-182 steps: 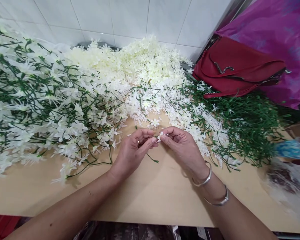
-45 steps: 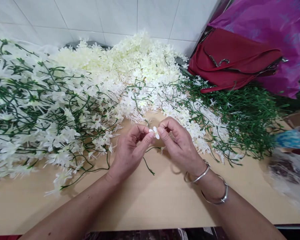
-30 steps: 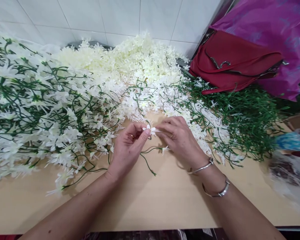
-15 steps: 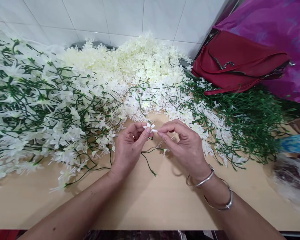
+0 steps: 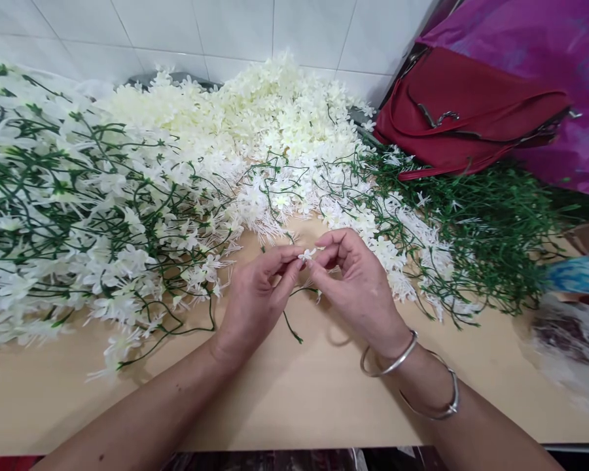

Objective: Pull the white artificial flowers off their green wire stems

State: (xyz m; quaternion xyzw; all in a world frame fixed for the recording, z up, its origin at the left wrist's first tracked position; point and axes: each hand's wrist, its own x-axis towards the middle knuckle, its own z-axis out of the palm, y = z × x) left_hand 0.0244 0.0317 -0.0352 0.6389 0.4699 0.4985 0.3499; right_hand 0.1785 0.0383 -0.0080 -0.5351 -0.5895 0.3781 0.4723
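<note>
A small white artificial flower (image 5: 307, 254) is between my two hands, above the table. The thumb and forefinger of my left hand (image 5: 261, 288) pinch it from the left. My right hand (image 5: 357, 282) is closed around its other side, thumb tip against the petals; what else lies between those fingertips is too small to make out. Just beneath the hands, a green stem (image 5: 292, 327) rests on the wood-coloured table (image 5: 285, 399). Assembled white flowers on green stems (image 5: 112, 242) spread in a large heap to the left.
Loose cream blossoms (image 5: 275, 104) are piled against the tiled wall (image 5: 235, 29). Bare green stems (image 5: 500, 229) lie at the right, below a red handbag (image 5: 471, 111) and a purple plastic bag (image 5: 535, 39). A clear plastic bag (image 5: 569, 340) sits near the right edge.
The flower has shifted slightly right and turned, its petals now facing differently. My left fingers have straightened into a pinch, and the right hand has drawn closer to it.
</note>
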